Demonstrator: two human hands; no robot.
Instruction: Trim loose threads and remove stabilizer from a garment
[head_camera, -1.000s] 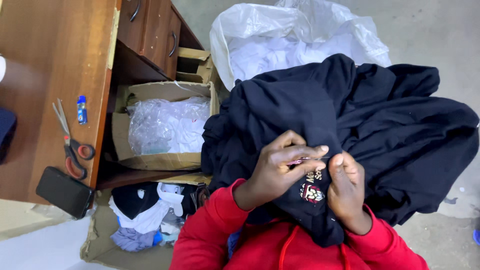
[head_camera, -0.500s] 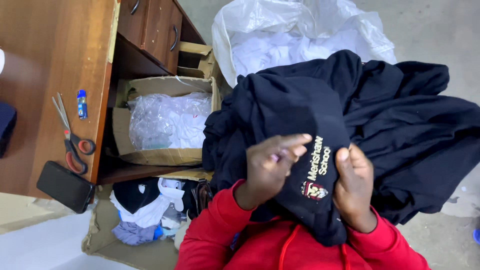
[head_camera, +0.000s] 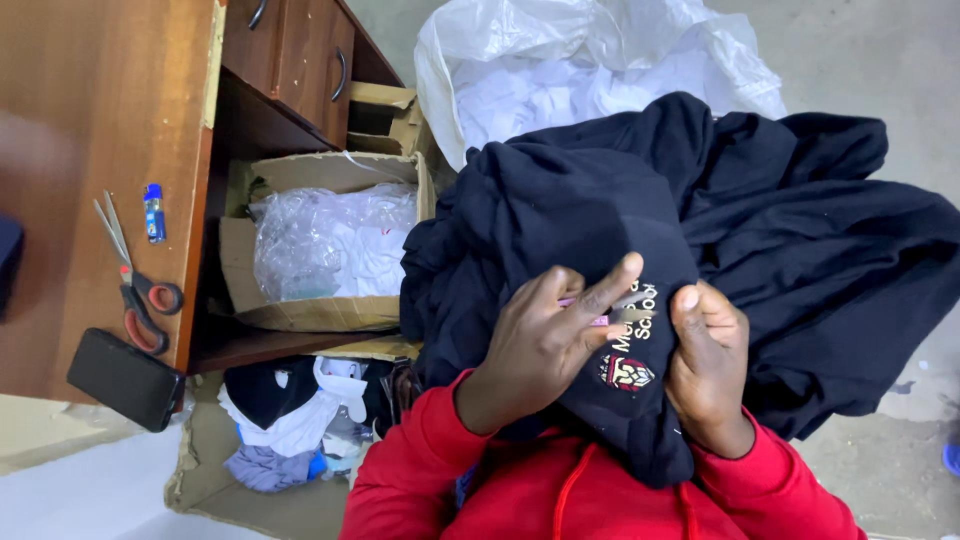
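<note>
Dark navy garment (head_camera: 600, 200), heaped across the person's lap, with one section drawn up toward the chest; that section carries an embroidered crest (head_camera: 627, 372) below pale stitched lettering. Left hand (head_camera: 545, 345): resting on the raised section, index and middle fingers (head_camera: 610, 285) now stretched out straight and spread across the lettering, where a second ago they were curled tight over it; a thin pink stick-like item (head_camera: 598, 321) sits under these fingers, its kind not clear. Right hand (head_camera: 708, 365): closed on a fold of the cloth just right of the crest, thumb pressed on top; it has kept its grip since the earlier frames. The crest and lettering, largely covered a second ago, now show plainly between the two hands. Surroundings: wooden table (head_camera: 90, 110) to the left, bearing red-handled scissors (head_camera: 140, 285), a small blue lighter (head_camera: 153, 212) and a black phone (head_camera: 125, 378); open cardboard box (head_camera: 300, 310) holding clear plastic bags beside it; large white sack (head_camera: 590, 60) on the floor behind the garment.
</note>
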